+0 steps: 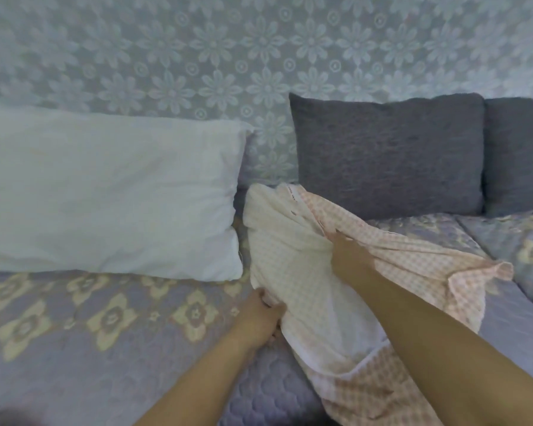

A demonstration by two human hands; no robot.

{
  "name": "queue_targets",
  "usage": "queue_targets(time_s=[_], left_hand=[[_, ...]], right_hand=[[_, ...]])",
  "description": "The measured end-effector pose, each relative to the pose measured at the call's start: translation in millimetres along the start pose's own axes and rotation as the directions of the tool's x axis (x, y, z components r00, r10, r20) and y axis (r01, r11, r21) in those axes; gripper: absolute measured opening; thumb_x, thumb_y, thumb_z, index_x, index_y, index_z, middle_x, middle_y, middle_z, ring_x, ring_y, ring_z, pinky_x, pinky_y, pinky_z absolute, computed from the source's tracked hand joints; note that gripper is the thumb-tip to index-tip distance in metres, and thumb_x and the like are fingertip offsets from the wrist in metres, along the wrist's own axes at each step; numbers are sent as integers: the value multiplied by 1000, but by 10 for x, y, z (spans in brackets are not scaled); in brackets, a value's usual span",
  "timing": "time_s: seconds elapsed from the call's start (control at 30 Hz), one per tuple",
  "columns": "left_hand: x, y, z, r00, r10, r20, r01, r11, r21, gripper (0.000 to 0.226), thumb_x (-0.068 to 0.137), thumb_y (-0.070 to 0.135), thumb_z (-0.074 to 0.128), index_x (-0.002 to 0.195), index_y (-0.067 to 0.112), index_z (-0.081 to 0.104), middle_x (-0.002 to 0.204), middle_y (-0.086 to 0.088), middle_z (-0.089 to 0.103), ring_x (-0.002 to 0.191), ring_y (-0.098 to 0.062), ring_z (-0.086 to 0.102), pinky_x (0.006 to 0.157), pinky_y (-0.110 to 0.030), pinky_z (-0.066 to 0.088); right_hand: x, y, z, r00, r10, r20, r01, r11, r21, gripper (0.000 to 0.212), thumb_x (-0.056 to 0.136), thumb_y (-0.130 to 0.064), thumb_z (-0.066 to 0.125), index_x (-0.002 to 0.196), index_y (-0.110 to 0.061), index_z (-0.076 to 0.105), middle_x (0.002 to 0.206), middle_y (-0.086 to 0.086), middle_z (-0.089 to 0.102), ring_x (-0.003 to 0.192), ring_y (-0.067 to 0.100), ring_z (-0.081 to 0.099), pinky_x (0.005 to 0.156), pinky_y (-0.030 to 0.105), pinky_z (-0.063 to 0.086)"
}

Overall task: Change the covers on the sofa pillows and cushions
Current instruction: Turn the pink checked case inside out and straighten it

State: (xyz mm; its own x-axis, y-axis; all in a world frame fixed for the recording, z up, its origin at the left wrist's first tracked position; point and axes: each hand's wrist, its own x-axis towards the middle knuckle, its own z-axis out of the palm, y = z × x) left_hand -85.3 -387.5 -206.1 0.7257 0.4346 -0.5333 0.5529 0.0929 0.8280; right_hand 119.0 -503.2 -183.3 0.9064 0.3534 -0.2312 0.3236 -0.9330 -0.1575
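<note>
A pink checked cover [422,265] lies bunched in the middle of the sofa, with a white pillow [277,229] partly inside it. My left hand [263,318] grips the pillow's lower left edge through the fabric. My right hand [348,253] pinches the cover's open edge near the pillow's top. A bare white pillow [105,195] leans against the backrest at the left. Two dark grey cushions [388,158] [520,155] stand against the backrest at the right.
The sofa seat [90,333] wears a quilted lilac cover with cream flower shapes. The backrest [197,56] behind is draped in pale floral lace. A seam between seat cushions [505,272] runs at the right.
</note>
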Motion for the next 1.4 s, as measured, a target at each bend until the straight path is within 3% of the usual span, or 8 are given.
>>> queue_targets(time_s=[0.13,0.23,0.37,0.5,0.6,0.9,1.13,1.4], left_hand=[[31,184,286,972,53,-227,-85,988,-131,47,89,4,60,134,8,50,121,-4,65,100,-18,64,80,-24,51],[-375,388,462,873,315,373,-441,837,324,39,87,10,63,125,19,62,104,4,67,81,-4,61,67,-13,47],[-580,531,419,462,-402,791,-674,420,607,35,101,34,59,133,20,57,100,-4,69,94,-28,71,82,-34,56],[-258,480,173,805,68,590,-528,536,659,21,103,31,52,116,25,67,105,3,71,93,-13,64,75,-17,46],[-68,256,-54,924,242,297,-379,685,622,16,101,28,53,111,35,63,96,14,64,81,1,58,66,-12,40],[160,19,-384,857,466,219,-466,523,714,68,99,23,57,159,32,27,155,7,32,121,-21,56,101,-34,47],[146,434,187,804,397,444,-582,367,726,22,106,28,49,96,23,68,100,0,69,96,-24,66,74,-32,44],[-835,1079,311,722,327,610,-686,452,570,24,103,37,51,105,27,73,89,10,74,77,-9,66,71,-34,55]], right_hand=[[-140,660,-242,985,67,-160,-85,991,-106,24,93,-15,46,116,-18,51,116,14,62,108,35,62,85,40,51],[31,1770,-243,948,319,11,-300,904,-305,53,84,-39,44,133,-21,58,131,8,61,119,31,59,96,42,50],[130,2417,-354,900,429,73,-358,826,-435,57,94,-39,44,146,-18,49,149,10,47,135,33,45,109,50,41],[-202,1451,-860,975,114,-192,-173,928,-331,39,95,-18,53,133,-15,56,139,12,52,128,34,47,102,43,44],[-381,694,-747,948,-298,108,302,953,-24,43,99,-30,55,141,-23,52,143,2,53,130,25,49,104,38,42],[-445,497,-539,812,-195,550,398,875,-277,51,92,-7,55,139,-27,54,140,1,55,117,24,57,91,33,49],[-530,1067,-1068,986,7,167,62,913,-403,23,94,-8,46,102,-19,65,97,1,63,89,24,61,77,33,51],[-538,1056,-1009,993,63,-99,-78,986,-149,15,94,-10,49,104,-13,59,103,10,62,88,26,56,70,34,45]])
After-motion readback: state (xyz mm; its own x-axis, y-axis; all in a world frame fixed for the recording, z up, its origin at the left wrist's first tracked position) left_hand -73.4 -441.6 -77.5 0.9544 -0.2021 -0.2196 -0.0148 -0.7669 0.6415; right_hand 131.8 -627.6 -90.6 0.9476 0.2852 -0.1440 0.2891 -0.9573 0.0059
